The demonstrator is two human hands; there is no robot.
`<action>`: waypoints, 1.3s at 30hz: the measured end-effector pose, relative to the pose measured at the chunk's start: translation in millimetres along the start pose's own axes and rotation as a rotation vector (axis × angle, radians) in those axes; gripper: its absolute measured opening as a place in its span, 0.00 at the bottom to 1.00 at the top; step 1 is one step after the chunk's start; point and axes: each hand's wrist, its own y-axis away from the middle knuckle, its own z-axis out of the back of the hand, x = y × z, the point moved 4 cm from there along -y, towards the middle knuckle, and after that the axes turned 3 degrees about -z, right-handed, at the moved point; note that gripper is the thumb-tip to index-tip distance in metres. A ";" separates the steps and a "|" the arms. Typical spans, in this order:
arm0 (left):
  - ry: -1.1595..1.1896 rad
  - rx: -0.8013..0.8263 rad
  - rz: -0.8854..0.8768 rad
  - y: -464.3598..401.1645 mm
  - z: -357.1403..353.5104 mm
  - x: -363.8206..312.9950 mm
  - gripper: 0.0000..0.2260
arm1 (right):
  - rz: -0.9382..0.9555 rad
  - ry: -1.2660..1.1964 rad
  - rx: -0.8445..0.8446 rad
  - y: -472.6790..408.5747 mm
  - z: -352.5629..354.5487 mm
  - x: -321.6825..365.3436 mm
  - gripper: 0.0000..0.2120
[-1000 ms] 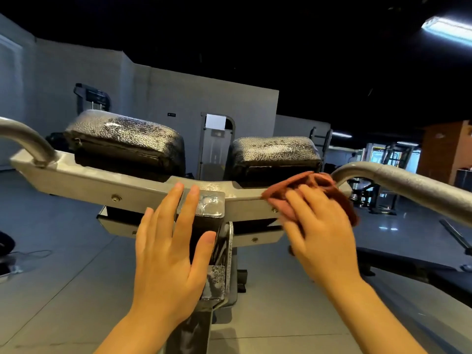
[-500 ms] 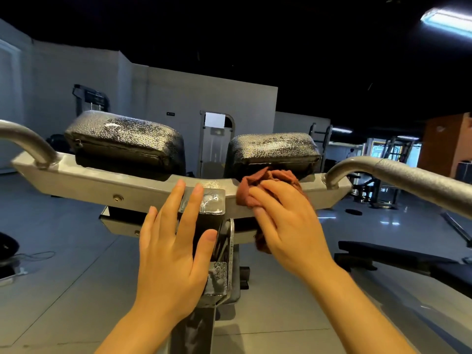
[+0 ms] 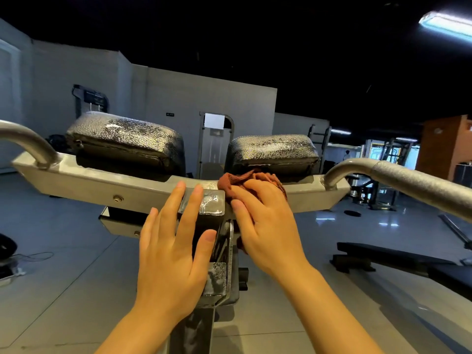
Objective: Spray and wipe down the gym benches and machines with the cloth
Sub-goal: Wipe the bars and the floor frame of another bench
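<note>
**Wiping in hand on the machine's crossbar, centre of frame**

The step in hand was judged to be the wipe, not the spray: no spray bottle was in view. The right hand [image 3: 265,221] pressed the cloth [image 3: 242,181] against the pale metal crossbar [image 3: 84,181], just right of the frame's centre, with fingers curled over the bunched fabric. The left hand [image 3: 176,241] lay flat, fingers straight and holding nothing, on the central metal block [image 3: 212,201], apparently steadying the machine.

The cloth was rust-red, crumpled into a wad, partly hidden beneath the hand; a fold hung below the bar. It sat directly under the right-hand pad [image 3: 272,152].

Both that pad and the left-hand pad [image 3: 125,139] showed a speckled sheen, possibly wet spray, not confirmed. The central block looked smeared.

The next move would call for carrying the cloth leftward along the bar, which requires the left hand to lift clear. The curved handle [image 3: 398,180] at right also awaited attention, in my judgement.
</note>
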 end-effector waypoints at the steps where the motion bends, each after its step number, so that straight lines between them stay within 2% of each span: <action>1: 0.003 0.000 -0.002 0.6 0.1 0.6 0.24 | 0.023 0.017 0.013 0.3 3.7 -4.5 0.18; 3: 0.005 -0.004 -0.001 0.8 0.3 1.5 0.24 | 0.023 0.041 -0.001 1.1 16.0 -24.0 0.18; 8: -0.002 -0.029 0.003 -0.3 -1.8 0.6 0.24 | -0.179 0.063 -0.092 6.2 46.2 -85.0 0.19; 12: -0.008 -0.038 -0.007 -0.2 -1.9 0.0 0.24 | -0.203 0.043 -0.172 9.8 37.5 -75.3 0.20; 16: -0.008 -0.036 -0.009 0.0 -0.8 -0.6 0.24 | -0.091 0.019 -0.221 20.1 19.2 -46.3 0.17; 21: 0.016 -0.037 -0.001 -1.2 -0.4 1.1 0.24 | 0.100 0.120 -0.110 9.8 3.8 -9.8 0.16; 26: 0.062 -0.057 -0.016 0.8 0.0 4.6 0.24 | 0.039 0.336 -0.066 1.0 17.3 -41.8 0.19; 29: 0.085 -0.064 -0.016 0.5 -0.7 3.1 0.23 | -0.118 0.343 -0.116 5.2 38.6 -77.6 0.20; 31: 0.079 -0.064 -0.007 0.5 -1.1 2.4 0.23 | -0.153 0.312 -0.159 6.6 44.9 -84.4 0.18; 34: 0.039 -0.060 0.011 1.0 -2.0 2.4 0.25 | -0.074 0.266 -0.168 1.2 34.1 -59.8 0.13; 36: 0.023 -0.066 0.011 1.3 -2.1 1.8 0.25 | 0.030 0.229 -0.111 -2.8 17.1 -34.5 0.14; 39: 0.010 -0.070 0.007 0.8 -2.2 1.0 0.24 | 0.087 0.209 -0.082 -4.9 0.1 -16.3 0.17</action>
